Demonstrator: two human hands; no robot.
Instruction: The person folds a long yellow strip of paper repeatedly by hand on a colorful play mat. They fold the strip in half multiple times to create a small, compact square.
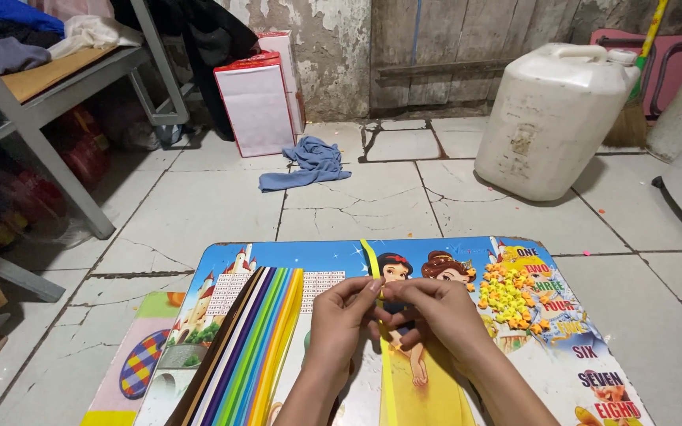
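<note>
Both hands meet over the picture-printed counter (294,256) — the left hand (339,315) and right hand (436,312) each hold a pinching grip on a thin yellow paper strip (388,379). Coloured paper strips (254,347) lie left; small folded stars (511,296) right.

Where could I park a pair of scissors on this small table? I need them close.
Bare tabletop lies beyond the hands, between the coloured paper strips and the pile of tiny folded stars. The middle is crowded by both hands and the yellow strip.

white jerrycan (550,118), blue cloth (311,163), red-white bag (256,102), metal shelf (49,110)
</note>
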